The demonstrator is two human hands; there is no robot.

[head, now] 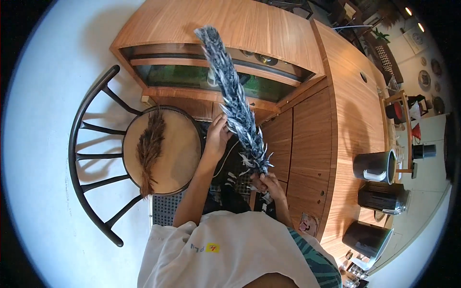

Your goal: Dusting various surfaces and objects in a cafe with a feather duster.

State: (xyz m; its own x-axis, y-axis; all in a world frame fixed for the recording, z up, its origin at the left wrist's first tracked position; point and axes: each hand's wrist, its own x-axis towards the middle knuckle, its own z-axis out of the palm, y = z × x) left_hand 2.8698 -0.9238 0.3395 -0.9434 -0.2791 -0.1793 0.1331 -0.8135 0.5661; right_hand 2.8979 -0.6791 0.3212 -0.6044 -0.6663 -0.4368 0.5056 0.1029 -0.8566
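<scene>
A long feathered duster point(234, 93), grey, black and white, rises before me and leans to the upper left. My right hand point(275, 187) is closed around its lower end, where part of a pale wrapping or handle shows. My left hand point(218, 135) is at the left side of the feathers, about mid-length, its fingers bent. The feathers partly hide those fingertips, so whether they grip or only touch is unclear. Left of my left forearm, a brown feathery plume point(149, 151) lies across the round tan seat of a black chair point(180, 154).
Ahead stands a wooden cabinet point(230, 21) with a glass-fronted compartment point(173, 77). A wooden counter point(353, 118) runs along my right, bearing dark bins or pitchers point(372, 167) and a small wooden rack point(405, 108). A black perforated mat point(167, 208) covers the floor by my feet.
</scene>
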